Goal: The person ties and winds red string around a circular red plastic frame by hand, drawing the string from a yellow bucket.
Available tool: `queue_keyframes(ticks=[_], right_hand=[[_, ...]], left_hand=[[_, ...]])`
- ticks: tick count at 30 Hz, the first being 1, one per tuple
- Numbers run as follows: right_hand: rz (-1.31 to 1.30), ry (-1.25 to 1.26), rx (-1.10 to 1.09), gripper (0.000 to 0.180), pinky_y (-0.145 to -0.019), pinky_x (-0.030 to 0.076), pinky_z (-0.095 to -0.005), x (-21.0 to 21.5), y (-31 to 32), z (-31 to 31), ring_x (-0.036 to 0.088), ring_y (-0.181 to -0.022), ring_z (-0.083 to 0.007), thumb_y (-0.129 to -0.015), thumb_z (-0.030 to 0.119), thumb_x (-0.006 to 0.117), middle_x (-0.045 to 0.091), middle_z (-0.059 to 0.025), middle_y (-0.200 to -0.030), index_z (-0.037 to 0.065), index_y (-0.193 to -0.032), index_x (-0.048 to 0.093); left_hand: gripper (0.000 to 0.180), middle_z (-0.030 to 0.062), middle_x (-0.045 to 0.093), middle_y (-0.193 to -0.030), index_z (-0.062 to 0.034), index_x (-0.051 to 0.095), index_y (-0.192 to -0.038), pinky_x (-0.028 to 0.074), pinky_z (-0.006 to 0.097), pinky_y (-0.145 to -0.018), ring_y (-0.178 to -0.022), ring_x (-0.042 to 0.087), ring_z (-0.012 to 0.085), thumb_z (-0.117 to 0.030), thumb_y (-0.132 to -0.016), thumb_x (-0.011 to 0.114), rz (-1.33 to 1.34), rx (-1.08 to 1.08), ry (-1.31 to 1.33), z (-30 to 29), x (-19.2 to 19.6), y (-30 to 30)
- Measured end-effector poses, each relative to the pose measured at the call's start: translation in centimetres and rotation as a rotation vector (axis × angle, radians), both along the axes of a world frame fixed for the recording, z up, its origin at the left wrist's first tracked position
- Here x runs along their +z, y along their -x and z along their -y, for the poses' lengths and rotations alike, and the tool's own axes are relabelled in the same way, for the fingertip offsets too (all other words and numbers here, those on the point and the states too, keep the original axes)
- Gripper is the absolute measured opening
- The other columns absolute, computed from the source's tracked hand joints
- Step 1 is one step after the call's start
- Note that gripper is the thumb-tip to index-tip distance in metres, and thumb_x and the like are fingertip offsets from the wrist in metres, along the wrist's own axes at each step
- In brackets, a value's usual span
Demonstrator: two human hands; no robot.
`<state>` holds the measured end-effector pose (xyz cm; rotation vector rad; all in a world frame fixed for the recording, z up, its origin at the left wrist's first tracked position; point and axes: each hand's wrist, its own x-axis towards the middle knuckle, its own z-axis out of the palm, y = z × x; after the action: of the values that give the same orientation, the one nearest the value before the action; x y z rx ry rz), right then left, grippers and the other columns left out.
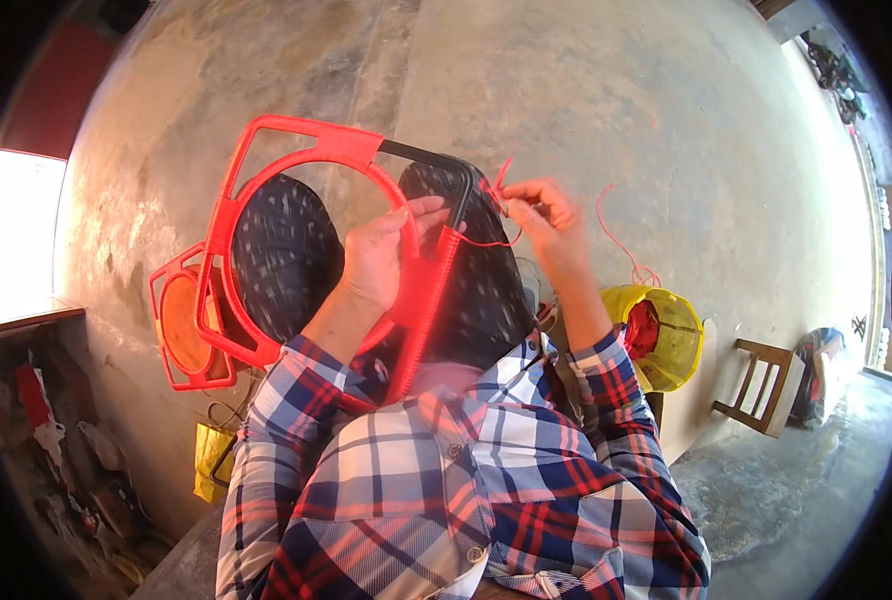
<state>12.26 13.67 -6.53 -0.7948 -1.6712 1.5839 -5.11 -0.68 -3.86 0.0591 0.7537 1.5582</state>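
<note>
On my lap rests a square frame (pixel 234 215) with rounded corners and a ring inside, mostly wrapped in red cord. Its far right corner (pixel 436 158) is bare and black. My left hand (pixel 374 258) is closed around the ring's right side, fingers passing behind it toward the outer bar. Just beyond the right edge, my right hand (pixel 554 222) pinches a small bunch of red cord (pixel 493 188). A loose strand (pixel 491 244) of that cord runs back to the wrapped bar below the black corner.
A second red frame (pixel 158 310) with a ring stands at my left, an orange round surface behind it. A yellow bag (pixel 209 470) lies below. To my right are a yellow bucket (pixel 688 350) holding red material, a trailing red cord (pixel 616 235) and a small wooden stool (pixel 778 390).
</note>
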Motion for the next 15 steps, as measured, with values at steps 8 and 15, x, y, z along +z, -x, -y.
queue_keyframes(ticks=[8, 15], right_hand=[[-0.281, 0.492, 0.007, 0.014, -0.072, 0.046, -0.0223, 0.8, 0.7, -0.4, 0.057, -0.077, -0.0084, -0.086, 0.006, 0.064, 0.065, -0.0022, -0.088, -0.002, -0.097, 0.066], [0.029, 0.047, 0.325, 0.017, -0.067, 0.047, -0.0239, 4.7, 3.9, 0.6, 0.059, -0.075, -0.0085, -0.087, 0.006, 0.061, 0.066, -0.0043, -0.084, -0.001, -0.102, 0.064]], left_hand=[[0.056, 0.0196, 0.055, -0.123, 0.0052, 0.048, -0.126, 0.046, 0.039, -0.096, -0.109, 0.056, 0.03, -0.029, -0.082, 0.055, 0.015, -0.032, 0.052, -0.1, -0.9, -0.4], [0.056, 0.013, 0.052, -0.127, -0.0062, 0.045, -0.131, 0.046, 0.036, -0.089, -0.106, 0.055, 0.0251, -0.027, -0.081, 0.055, -0.316, 0.233, 0.048, 0.1, -0.9, -1.0]])
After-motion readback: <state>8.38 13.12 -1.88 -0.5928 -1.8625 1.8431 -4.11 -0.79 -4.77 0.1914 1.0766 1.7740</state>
